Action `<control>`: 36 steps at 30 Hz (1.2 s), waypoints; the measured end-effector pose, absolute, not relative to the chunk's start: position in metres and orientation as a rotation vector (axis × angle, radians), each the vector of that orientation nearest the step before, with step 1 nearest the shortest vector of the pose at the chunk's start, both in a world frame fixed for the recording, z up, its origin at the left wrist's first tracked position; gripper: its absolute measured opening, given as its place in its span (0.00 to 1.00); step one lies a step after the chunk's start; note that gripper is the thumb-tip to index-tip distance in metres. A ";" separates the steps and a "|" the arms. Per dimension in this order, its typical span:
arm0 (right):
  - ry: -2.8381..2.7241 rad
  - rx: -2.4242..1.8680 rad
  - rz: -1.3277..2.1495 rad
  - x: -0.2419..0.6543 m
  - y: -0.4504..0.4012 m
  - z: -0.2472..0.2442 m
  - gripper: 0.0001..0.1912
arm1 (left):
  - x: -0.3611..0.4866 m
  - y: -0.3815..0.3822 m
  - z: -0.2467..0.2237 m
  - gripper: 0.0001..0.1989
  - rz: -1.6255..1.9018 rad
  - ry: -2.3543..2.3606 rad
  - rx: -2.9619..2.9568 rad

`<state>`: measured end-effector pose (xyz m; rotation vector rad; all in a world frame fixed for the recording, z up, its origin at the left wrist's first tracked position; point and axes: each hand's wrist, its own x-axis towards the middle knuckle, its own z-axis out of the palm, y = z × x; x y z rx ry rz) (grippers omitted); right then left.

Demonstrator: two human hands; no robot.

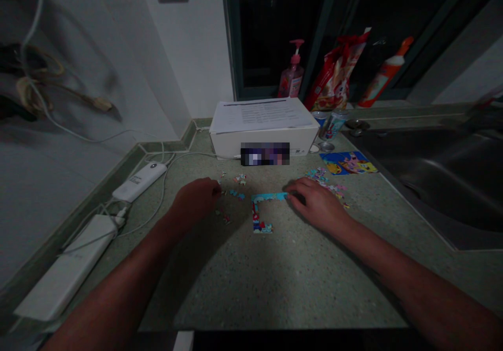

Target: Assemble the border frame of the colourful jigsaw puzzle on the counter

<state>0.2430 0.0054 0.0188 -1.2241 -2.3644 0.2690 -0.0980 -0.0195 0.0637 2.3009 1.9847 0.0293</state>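
Observation:
A partly joined jigsaw puzzle point(270, 197) lies on the countertop, its pieces forming a blue top strip, a red left side and a short lower corner. At the right end of the top strip is my right hand point(314, 199), thumb and fingertips closed around a jigsaw piece there. My left hand point(196, 201) is left of the puzzle with its fingers curled together; what they hold, if anything, is hidden. Loose blue pieces point(236, 194) and pale pieces point(240, 179) lie between that hand and the puzzle. More loose pieces point(318, 175) are scattered behind my right hand.
Behind the puzzle stands a white box point(223, 144) with papers on top. A colourful picture card point(348, 163) lies by the sink point(432, 178). Cans point(334, 125) stand beside the box. A power strip point(70, 267) and a white adapter point(139, 181) with cables line the left wall.

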 end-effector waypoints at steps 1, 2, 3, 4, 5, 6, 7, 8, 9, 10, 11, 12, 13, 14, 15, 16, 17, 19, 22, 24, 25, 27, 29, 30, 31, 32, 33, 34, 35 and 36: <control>-2.363 -1.227 0.271 0.243 0.005 0.019 0.09 | -0.095 -0.020 0.062 0.14 0.054 1.958 2.323; -2.360 -1.230 0.272 0.243 0.005 0.019 0.09 | -0.092 -0.020 0.059 0.14 0.086 1.920 2.352; -2.359 -1.233 0.271 0.243 0.005 0.019 0.10 | -0.090 -0.020 0.056 0.14 0.128 1.873 2.385; -2.359 -1.234 0.269 0.243 0.005 0.019 0.10 | -0.087 -0.020 0.053 0.14 0.180 1.820 2.421; -2.361 -1.233 0.265 0.243 0.006 0.020 0.10 | -0.085 -0.020 0.049 0.14 0.233 1.769 2.455; -2.365 -1.231 0.263 0.243 0.006 0.020 0.10 | -0.084 -0.019 0.045 0.15 0.284 1.730 2.485; -2.369 -1.227 0.262 0.243 0.006 0.019 0.10 | -0.083 -0.018 0.041 0.16 0.324 1.699 2.508; -2.372 -1.222 0.262 0.243 0.006 0.019 0.10 | -0.082 -0.017 0.037 0.17 0.351 1.675 2.525; -2.373 -1.217 0.264 0.243 0.006 0.019 0.10 | -0.082 -0.015 0.033 0.17 0.368 1.657 2.533; -2.372 -1.214 0.266 0.243 0.006 0.019 0.10 | -0.082 -0.014 0.029 0.16 0.376 1.645 2.532; -2.371 -1.213 0.267 0.243 0.006 0.019 0.10 | -0.083 -0.012 0.027 0.15 0.380 1.641 2.524; -2.370 -1.214 0.265 0.243 0.006 0.019 0.10 | -0.083 -0.011 0.024 0.14 0.382 1.642 2.513; -2.368 -1.215 0.261 0.243 0.006 0.019 0.10 | -0.084 -0.010 0.023 0.13 0.383 1.645 2.503; -2.367 -1.218 0.258 0.243 0.005 0.019 0.10 | -0.085 -0.009 0.022 0.13 0.383 1.653 2.496; -2.364 -1.221 0.255 0.243 0.005 0.020 0.09 | -0.086 -0.008 0.021 0.13 0.380 1.663 2.495; -2.359 -1.226 0.253 0.243 0.005 0.020 0.09 | -0.087 -0.007 0.021 0.12 0.377 1.670 2.497; -2.352 -1.233 0.251 0.244 0.005 0.021 0.10 | -0.087 -0.007 0.021 0.12 0.377 1.674 2.500; -2.335 -1.252 0.246 0.245 0.006 0.022 0.10 | -0.089 -0.005 0.022 0.10 0.384 1.676 2.494; -2.321 -1.273 0.235 0.247 0.008 0.024 0.11 | -0.091 -0.003 0.022 0.08 0.425 1.668 2.463; -2.318 -1.271 0.230 0.248 0.009 0.023 0.11 | -0.092 -0.002 0.022 0.07 0.452 1.666 2.439; -2.316 -1.266 0.229 0.248 0.009 0.023 0.11 | -0.092 -0.002 0.022 0.07 0.462 1.662 2.430; -2.311 -1.254 0.226 0.248 0.009 0.021 0.12 | -0.091 -0.003 0.023 0.07 0.476 1.653 2.419; -2.311 -1.246 0.224 0.247 0.008 0.020 0.12 | -0.090 -0.005 0.025 0.07 0.479 1.652 2.424; -2.311 -1.246 0.223 0.247 0.008 0.020 0.12 | -0.090 -0.005 0.025 0.07 0.472 1.659 2.430; -2.312 -1.249 0.220 0.246 0.008 0.019 0.12 | -0.090 -0.005 0.026 0.07 0.457 1.669 2.435; -2.312 -1.254 0.216 0.246 0.008 0.019 0.12 | -0.090 -0.004 0.027 0.07 0.435 1.679 2.440; -2.312 -1.257 0.212 0.246 0.008 0.019 0.12 | -0.091 -0.003 0.027 0.07 0.407 1.688 2.443; -2.313 -1.260 0.209 0.245 0.007 0.020 0.12 | -0.092 -0.001 0.027 0.06 0.382 1.696 2.445; -2.317 -1.260 0.208 0.245 0.007 0.020 0.12 | -0.093 0.001 0.027 0.06 0.365 1.700 2.445; -2.322 -1.257 0.210 0.245 0.007 0.020 0.12 | -0.094 0.002 0.026 0.05 0.358 1.700 2.443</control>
